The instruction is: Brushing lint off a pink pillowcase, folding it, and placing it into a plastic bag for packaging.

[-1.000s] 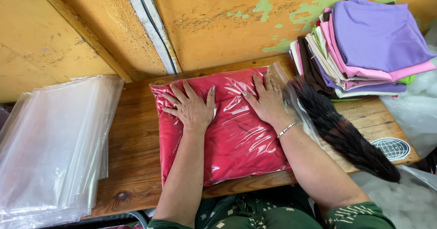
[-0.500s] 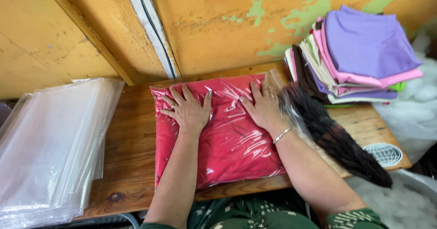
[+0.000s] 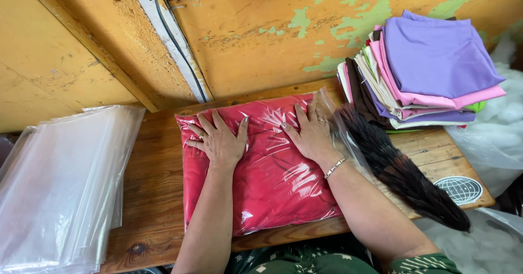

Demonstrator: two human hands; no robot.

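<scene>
- Here, left hand (image 3: 218, 141) and right hand (image 3: 311, 135): fingers spread flat, pressing the bagged red garment (image 3: 261, 168).
- Garment: mid-table (image 3: 155, 198), against the far edge.
- Step, judged: flattening out air; next, closing the bag's open flap (image 3: 335, 113).

A worn wooden table (image 3: 158, 198) stood against a yellow-orange wall (image 3: 256, 40) whose paint was flaking to show pale green patches. A white painted strip (image 3: 163, 29) with a dark cable (image 3: 175, 45) ran slanting down that wall. Even light fell across the scene, without hard shadows.
</scene>
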